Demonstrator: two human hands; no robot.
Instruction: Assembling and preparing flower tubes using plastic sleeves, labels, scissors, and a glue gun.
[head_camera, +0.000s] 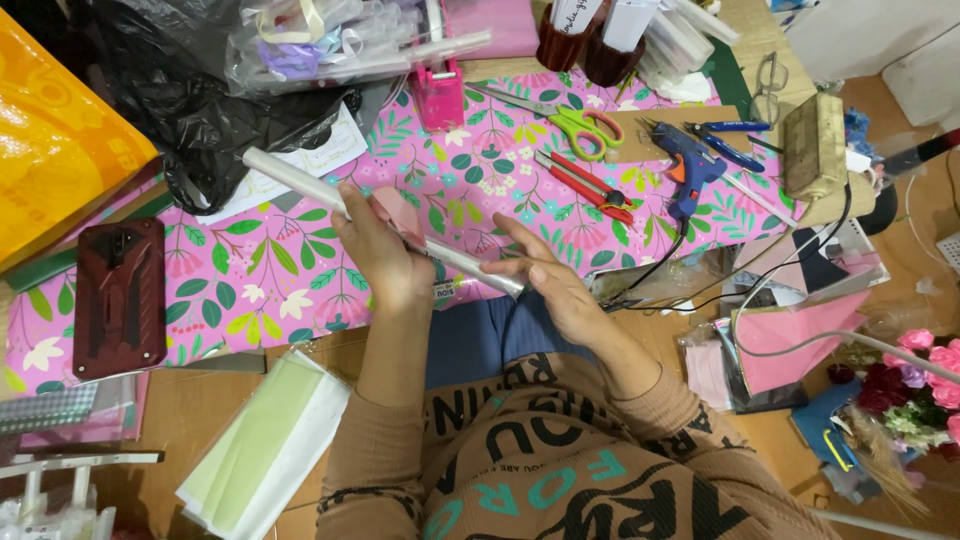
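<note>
My left hand (375, 250) grips a long white paper-wrapped tube (290, 178) that slants from upper left to lower right, and presses a small pink petal-shaped piece (398, 212) against it. My right hand (545, 275) is at the tube's lower end (490, 273), fingers spread, its fingertips touching or just beside the tube. Both hands hover over the near edge of a pink floral-patterned sheet (280, 270) on the work surface.
Green-handled scissors (575, 125), red cutters (585, 185) and a blue glue gun (688, 170) lie beyond the hands. A black plastic bag (200, 100) and orange bag (50, 150) sit left, a dark red phone case (120, 295) below. Pale green sheets (265, 445) lie near left; artificial flowers (915, 385) at right.
</note>
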